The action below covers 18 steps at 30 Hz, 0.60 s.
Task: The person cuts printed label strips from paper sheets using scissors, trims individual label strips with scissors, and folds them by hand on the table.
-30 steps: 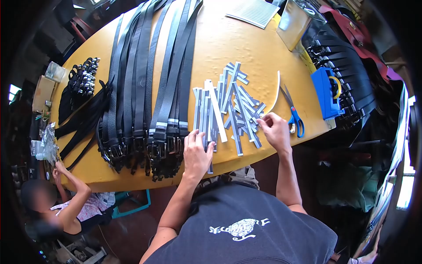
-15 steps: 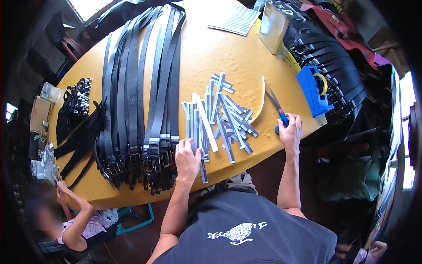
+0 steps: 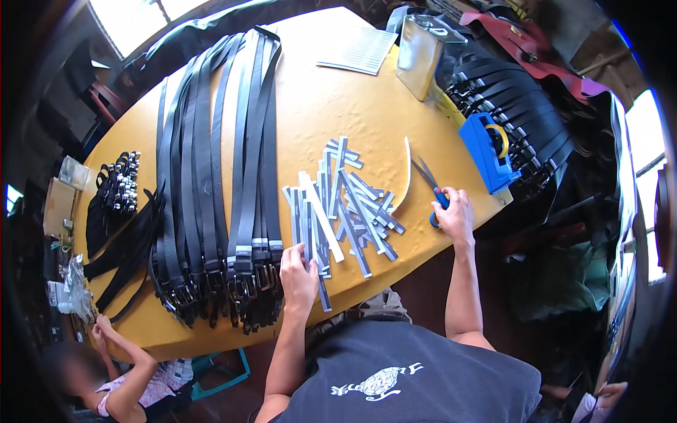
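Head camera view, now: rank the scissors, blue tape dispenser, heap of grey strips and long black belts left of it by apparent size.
1. Long black belts
2. Heap of grey strips
3. Blue tape dispenser
4. Scissors, partly covered by the right hand

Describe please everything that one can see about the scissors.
The scissors have grey, metal-looking blades, which appear slightly parted, and blue handles with some red, likely plastic. The tips point away from the person and a little left. They are at the yellow table, between the curved white strip and the blue tape holder. The right hand touches and partly hides the handles; its exact grip is unclear.
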Motion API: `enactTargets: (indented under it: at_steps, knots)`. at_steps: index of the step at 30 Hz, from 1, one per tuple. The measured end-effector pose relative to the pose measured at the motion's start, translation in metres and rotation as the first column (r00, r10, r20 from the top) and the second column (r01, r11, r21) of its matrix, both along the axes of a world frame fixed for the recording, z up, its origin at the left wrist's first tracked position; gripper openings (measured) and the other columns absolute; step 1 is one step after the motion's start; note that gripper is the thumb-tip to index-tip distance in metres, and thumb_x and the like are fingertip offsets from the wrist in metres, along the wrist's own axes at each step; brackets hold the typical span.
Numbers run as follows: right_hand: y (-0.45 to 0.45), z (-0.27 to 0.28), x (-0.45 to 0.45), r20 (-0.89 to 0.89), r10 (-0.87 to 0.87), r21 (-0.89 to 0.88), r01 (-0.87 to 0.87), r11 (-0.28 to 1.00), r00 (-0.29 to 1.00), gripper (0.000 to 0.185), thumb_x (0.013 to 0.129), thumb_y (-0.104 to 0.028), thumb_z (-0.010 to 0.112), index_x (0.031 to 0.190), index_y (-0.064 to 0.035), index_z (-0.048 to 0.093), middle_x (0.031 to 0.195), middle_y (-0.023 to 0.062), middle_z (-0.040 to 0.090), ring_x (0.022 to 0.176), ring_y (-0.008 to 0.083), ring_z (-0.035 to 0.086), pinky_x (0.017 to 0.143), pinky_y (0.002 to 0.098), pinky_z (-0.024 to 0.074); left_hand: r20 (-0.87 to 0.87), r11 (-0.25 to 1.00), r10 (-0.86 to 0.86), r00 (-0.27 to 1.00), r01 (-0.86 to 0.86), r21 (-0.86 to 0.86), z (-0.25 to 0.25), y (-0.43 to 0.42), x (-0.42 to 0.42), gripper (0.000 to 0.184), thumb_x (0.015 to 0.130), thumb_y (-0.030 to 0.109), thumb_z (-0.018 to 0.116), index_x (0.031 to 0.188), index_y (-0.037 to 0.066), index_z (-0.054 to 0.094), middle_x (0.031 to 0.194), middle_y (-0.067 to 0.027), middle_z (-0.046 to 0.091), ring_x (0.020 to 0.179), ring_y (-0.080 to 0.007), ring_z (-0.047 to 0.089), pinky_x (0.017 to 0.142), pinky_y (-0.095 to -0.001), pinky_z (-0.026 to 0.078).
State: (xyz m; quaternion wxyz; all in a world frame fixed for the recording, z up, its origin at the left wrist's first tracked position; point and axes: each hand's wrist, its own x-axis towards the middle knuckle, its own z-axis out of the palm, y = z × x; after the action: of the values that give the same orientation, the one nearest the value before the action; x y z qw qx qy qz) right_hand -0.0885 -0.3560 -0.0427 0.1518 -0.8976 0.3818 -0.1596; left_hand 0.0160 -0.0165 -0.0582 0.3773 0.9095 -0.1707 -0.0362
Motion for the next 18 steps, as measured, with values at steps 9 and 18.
enactTargets:
  at_steps: [9,18]
  knots:
    - [-0.047,0.016,0.071,0.403,0.071,-0.065,-0.049,0.997,0.912,0.064,0.074,-0.031,0.081,0.120,0.0053,0.054,0.096,0.0165,0.059,0.090,0.0315,0.057,0.082,0.0409,0.0462,0.169,0.995,0.009,0.986,0.007,-0.096,-0.013,-0.007,-0.006,0.038,0.078,0.002,0.065,0.113,-0.005,0.055,0.106,-0.0198,0.056,0.099,-0.0354,0.055,0.088,-0.0430,0.046]
    - [-0.238,0.042,0.255,0.666,-0.096,-0.080,0.200,0.977,0.740,0.136,0.048,-0.065,0.086,0.141,0.0129,0.025,0.139,0.0310,0.039,0.132,0.0433,0.035,0.110,0.0423,0.0333,0.318,0.987,0.031,0.948,0.021,-0.158,-0.029,-0.008,-0.012,0.045,0.079,0.010,0.071,0.116,-0.003,0.049,0.108,-0.0199,0.052,0.093,-0.0324,0.053,0.079,-0.0399,0.047]
